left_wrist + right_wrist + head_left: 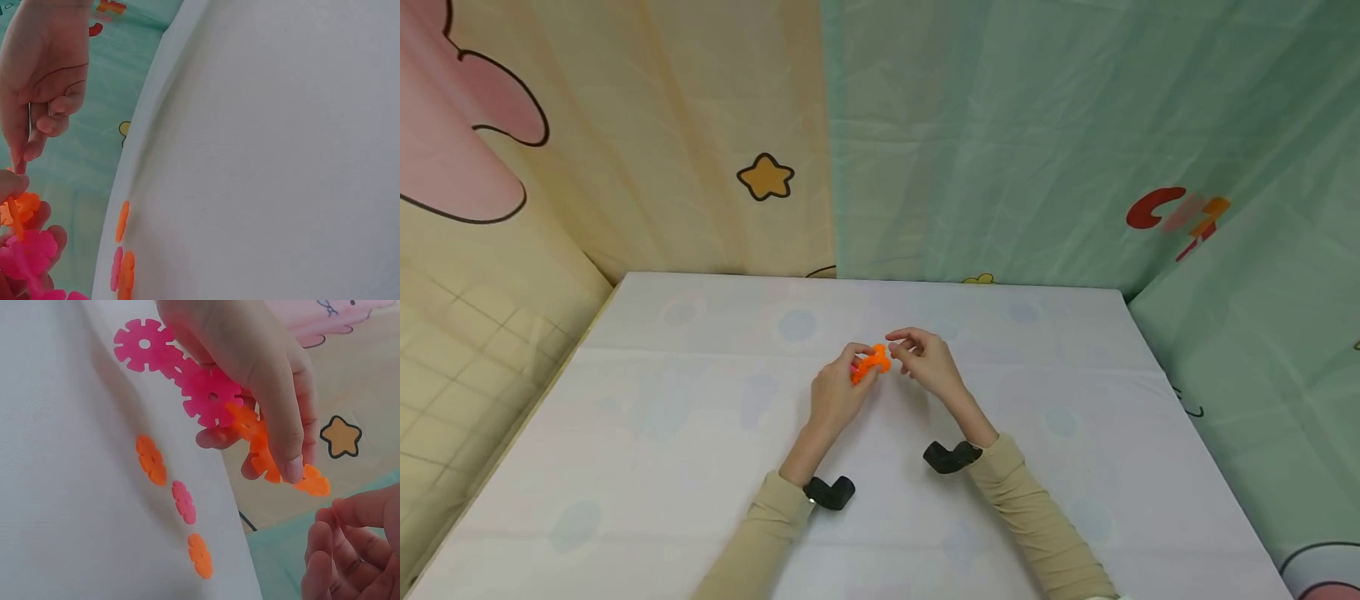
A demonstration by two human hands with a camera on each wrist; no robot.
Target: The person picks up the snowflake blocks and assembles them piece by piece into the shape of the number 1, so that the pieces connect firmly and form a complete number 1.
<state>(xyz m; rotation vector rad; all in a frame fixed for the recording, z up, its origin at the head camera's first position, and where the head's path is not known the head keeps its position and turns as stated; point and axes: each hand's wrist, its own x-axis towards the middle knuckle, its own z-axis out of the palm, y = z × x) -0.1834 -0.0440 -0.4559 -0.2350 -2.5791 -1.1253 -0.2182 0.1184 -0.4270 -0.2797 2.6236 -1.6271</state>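
Left hand grips linked snowflake discs (pink, orange); right hand loosely curled, empty.

Two hands are in view: the left hand and the right hand. The held cluster has two pink snowflake discs and about three orange ones. Three loose discs lie on the table: two orange, one pink.
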